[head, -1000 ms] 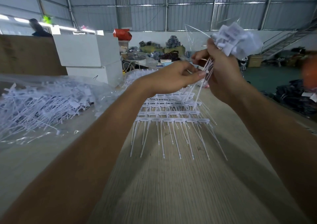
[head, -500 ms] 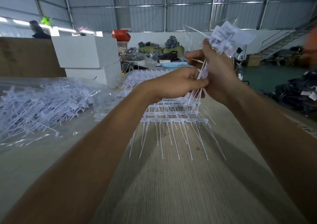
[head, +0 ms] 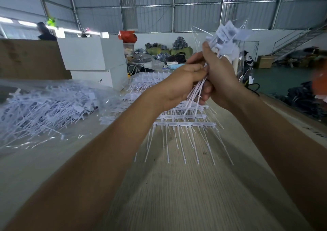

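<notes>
Corrugated warehouse walls are seen behind a long wooden tabletop [head: 177, 195]. Toward its left edge a heap of loose white ties [head: 44, 107] is spread under clear plastic film, and white boxes [head: 92, 54] are stacked behind it. Along the middle, rows of joined tie strips [head: 184, 124] are laid flat, with their bars crosswise and their thin stems pointed toward the near edge.

Above those rows, well clear of the tabletop, the left hand [head: 184, 84] is held with curled fingers pinching the stems of a bundle of ties [head: 194, 96]. Just to the right, the bundle is gripped by the right hand [head: 221, 82], whose fingers are wrapped round its middle. The two hands are touching.

The long axis of the bundle is set steeply and tilted. Its tagged heads are fanned up and to the right above the right hand, while the free stem ends hang down and to the left, below the left hand. The stems are thus nearer the left hand. It is judged that any pull along the bundle would be made downward by that hand, against the right hand's hold.
</notes>
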The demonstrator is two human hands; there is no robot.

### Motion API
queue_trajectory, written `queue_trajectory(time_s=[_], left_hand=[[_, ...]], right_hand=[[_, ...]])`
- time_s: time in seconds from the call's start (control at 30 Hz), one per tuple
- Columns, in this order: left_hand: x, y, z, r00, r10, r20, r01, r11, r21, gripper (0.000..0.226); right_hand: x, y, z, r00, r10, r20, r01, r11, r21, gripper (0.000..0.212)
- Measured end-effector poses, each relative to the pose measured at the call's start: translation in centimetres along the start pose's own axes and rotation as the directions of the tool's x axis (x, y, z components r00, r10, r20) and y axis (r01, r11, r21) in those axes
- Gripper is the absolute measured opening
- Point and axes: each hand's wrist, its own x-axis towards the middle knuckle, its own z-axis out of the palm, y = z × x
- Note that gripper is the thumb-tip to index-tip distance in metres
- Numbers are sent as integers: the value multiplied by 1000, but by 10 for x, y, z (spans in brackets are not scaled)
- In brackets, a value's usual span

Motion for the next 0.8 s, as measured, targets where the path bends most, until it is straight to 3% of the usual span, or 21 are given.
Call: queue_trajectory(time_s=[0.07,0.13,0.2,0.33,0.4,0.47,0.53,0.57,0.7,0.73,0.8], left_hand=[[0,0,3,999,-27,-42,23,994,-107,22],[-2,-3,2,993,-62,-103,52,994,-100,21],[-7,-9,-1,979,-110,-171,107,994,-26,23],[-36,-26,-26,919,-162,-359,266,927,263,26],[-62,-34,-48,907,-65,-417,278,836,474,28],[-95,-39,-72,902,67,-427,242,741,626,29],[-132,-42,-97,907,131,-401,221,662,717,28],[-152,-44,-111,914,131,-383,221,632,743,26],[-229,-45,-175,912,52,-407,309,567,764,28],[-245,-45,-193,884,35,-466,363,577,732,30],[-270,-47,-230,749,-22,-662,509,660,552,34]], right_hand=[[1,2,0,999,2,36,-2,1000,3,57],[2,9,-3,993,-9,117,12,1000,-25,63],[1,23,-10,974,30,225,-11,996,-86,64],[-3,61,-36,857,231,461,-75,940,-331,40],[-5,87,-49,877,265,402,-23,857,-515,30],[-6,114,-64,937,196,290,61,727,-684,27],[-8,132,-75,958,123,258,124,632,-765,20],[-8,137,-80,965,105,240,119,641,-758,13],[-6,141,-81,972,84,219,114,645,-756,11],[-5,142,-80,972,77,220,122,635,-762,12],[-5,143,-78,973,67,220,131,628,-767,10]])
